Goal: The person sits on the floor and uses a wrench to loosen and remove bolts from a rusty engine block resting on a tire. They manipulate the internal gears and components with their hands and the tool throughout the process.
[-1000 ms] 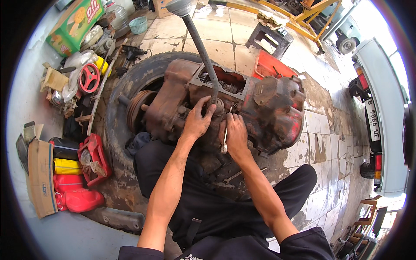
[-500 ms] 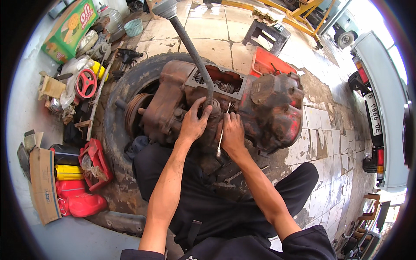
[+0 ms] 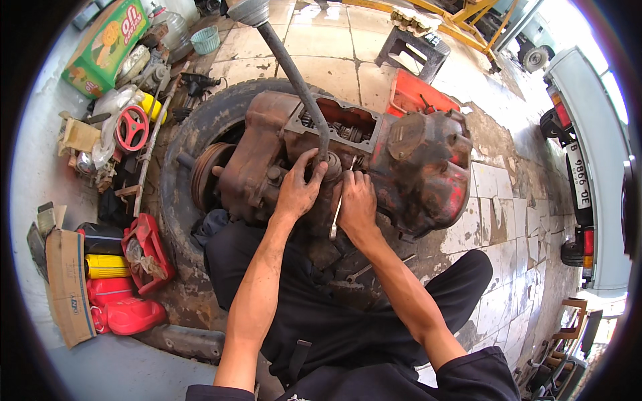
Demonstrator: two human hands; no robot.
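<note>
A greasy brown gearbox [image 3: 261, 144] lies in front of me, with gears showing through its rectangular top opening. From its near side a long dark gear lever [image 3: 294, 73] rises, leaning up to the left. My left hand [image 3: 299, 190] is closed around the lever's foot, thumb and fingers on either side. Beside it, my right hand [image 3: 358, 204] grips a combination wrench [image 3: 337, 212], fingers curled over the shank. The wrench's upper end meets the casing just right of the lever's base; what it sits on is too small to tell. Its lower end points toward my lap.
A big tyre [image 3: 177, 147] lies under the gearbox's left side. Behind stand a red tray [image 3: 406, 90] and a black stool [image 3: 401, 50]. Another wrench [image 3: 378, 269] lies near my right knee. Red jerrycans [image 3: 144, 254] and parts line the left wall; a vehicle [image 3: 592, 167] stands right.
The wrench's lower end has swung slightly left with my right hand. My left hand stays on the gear lever's foot.
</note>
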